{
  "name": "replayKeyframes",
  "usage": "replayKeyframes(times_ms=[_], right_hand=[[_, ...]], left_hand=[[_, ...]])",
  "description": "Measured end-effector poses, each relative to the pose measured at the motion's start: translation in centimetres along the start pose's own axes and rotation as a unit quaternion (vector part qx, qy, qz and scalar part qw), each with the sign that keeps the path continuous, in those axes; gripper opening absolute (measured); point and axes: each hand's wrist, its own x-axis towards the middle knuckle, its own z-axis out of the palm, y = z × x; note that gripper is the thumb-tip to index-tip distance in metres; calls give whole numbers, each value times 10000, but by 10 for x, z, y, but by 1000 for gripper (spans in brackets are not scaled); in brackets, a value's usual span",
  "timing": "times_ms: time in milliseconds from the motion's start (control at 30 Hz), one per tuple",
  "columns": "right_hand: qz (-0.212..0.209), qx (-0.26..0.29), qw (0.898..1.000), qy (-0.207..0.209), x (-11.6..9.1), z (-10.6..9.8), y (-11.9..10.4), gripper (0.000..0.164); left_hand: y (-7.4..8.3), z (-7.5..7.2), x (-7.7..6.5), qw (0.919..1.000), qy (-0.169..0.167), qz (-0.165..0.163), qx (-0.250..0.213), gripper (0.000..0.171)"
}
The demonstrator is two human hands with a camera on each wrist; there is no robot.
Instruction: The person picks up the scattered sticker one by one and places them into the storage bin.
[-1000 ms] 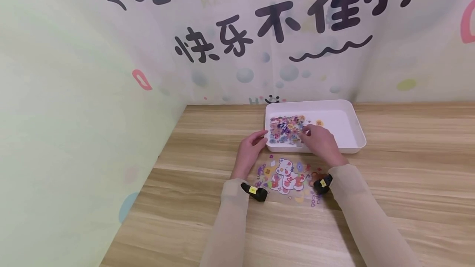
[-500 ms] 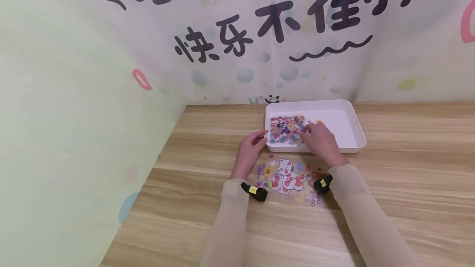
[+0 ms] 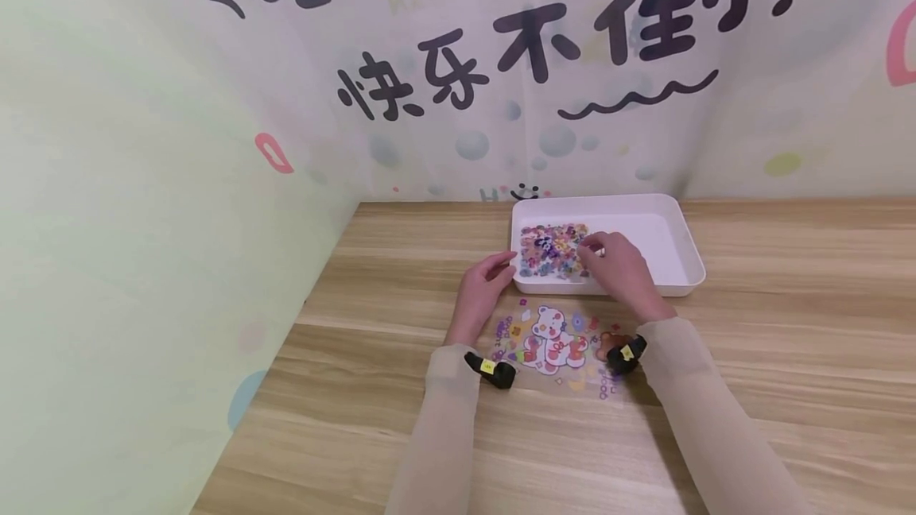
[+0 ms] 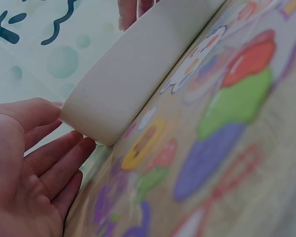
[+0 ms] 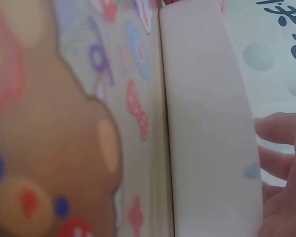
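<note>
My left hand [image 3: 481,292] rests at the near left corner of a shallow white tray [image 3: 669,261]; its thumb and fingertips touch the corner's outer wall, as the left wrist view shows close up. Inside the tray, on the left, lies a flat rectangular patch of small multicoloured pieces [image 3: 547,249]. My right hand [image 3: 624,272] reaches over the front wall, thumb and index fingertips at the right edge of the pieces. In the right wrist view, the tray wall hides what lies under those fingers [image 5: 281,127], and I cannot tell whether they pinch anything.
A clear sheet printed with a white bear [image 3: 554,344], flowers and purple letters lies on the wood-grain table [image 3: 386,292] in front of the tray, partly under my wrists. Behind stands a printed backdrop [image 3: 458,125]; a pale green one [image 3: 143,261] is at the left.
My right hand has shifted slightly up and away, its thumb and index fingertips a little farther apart. It now covers a yellow round shape in the tray. My left hand stays put.
</note>
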Motion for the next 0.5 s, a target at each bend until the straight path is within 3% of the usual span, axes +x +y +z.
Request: replayKeyframes(times_ms=[300, 500], right_hand=[[-251, 386, 9988, 150, -2, -9, -3, 48], [-199, 595, 9980, 85, -2, -12, -5, 50]], left_hand=[[2, 0, -1, 10000, 38, 16, 60, 26], [1, 0, 0, 10000, 28, -29, 80, 27]])
